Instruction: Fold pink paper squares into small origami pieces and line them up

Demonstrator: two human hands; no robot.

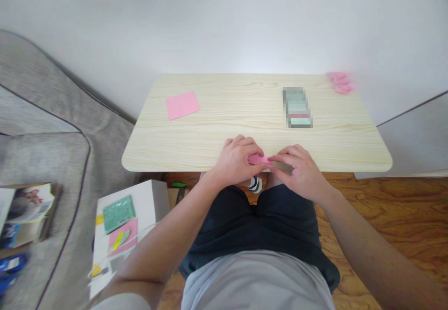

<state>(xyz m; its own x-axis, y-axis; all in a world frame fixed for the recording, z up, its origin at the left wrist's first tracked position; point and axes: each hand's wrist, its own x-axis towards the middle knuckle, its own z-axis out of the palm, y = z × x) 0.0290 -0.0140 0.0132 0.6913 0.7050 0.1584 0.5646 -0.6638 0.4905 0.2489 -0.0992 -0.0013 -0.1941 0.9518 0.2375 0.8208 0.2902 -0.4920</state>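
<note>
A small piece of folded pink paper (259,160) is between my hands at the table's front edge. My left hand (241,160) grips it from the left, thumb below and fingers curled over the top. From the right, my right hand (297,169) pinches the paper's right end between thumb and fingertips. Part of the paper is hidden under the left fingers. A flat stack of pink paper (182,105) lies farther back on the left of the table. Several small folded pink paper pieces (341,82) sit at the back right corner.
The pale wooden table (231,114) stands against a white wall. A phone-like blurred object (297,107) lies right of its middle. To the left are a grey sofa (101,147) and a white box (147,207) bearing a green packet (119,213) and pink paper.
</note>
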